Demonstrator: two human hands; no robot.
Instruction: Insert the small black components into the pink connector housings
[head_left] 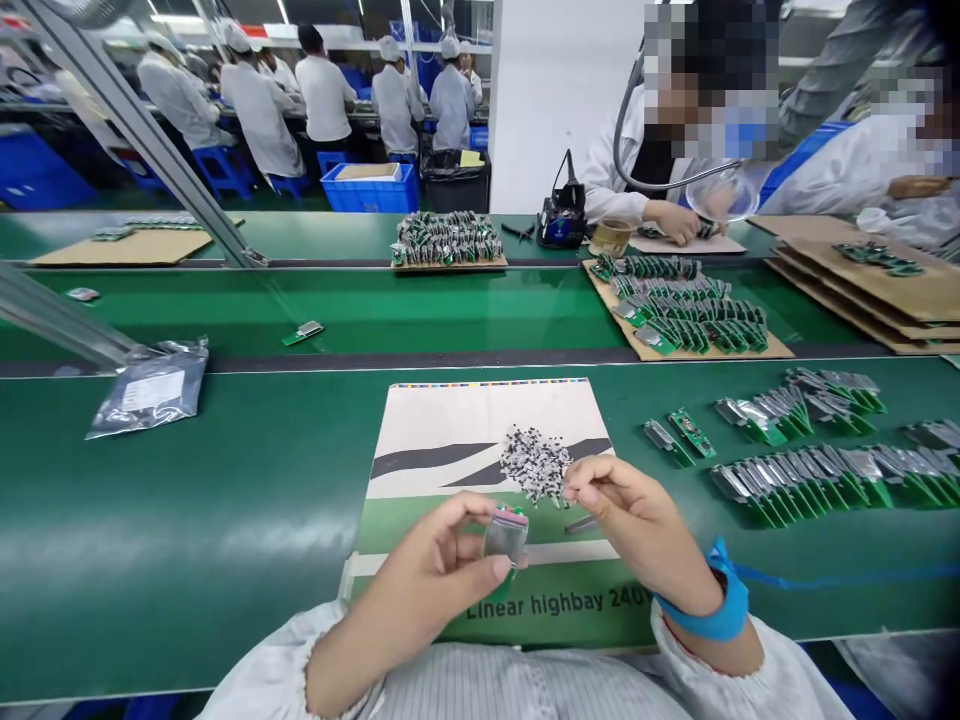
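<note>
In your left hand, the module shows a smooth, dull metal face. Beneath that hand, the card is matt and printed. The surface around the card has a smooth, soft gloss. Left of your hands, the bag is shiny, creased plastic; right of your right hand, the boards carry silvery metal.

I see a white pillar; before it, a long green workbench; to its left, blue stools and bright ceiling lights.
</note>
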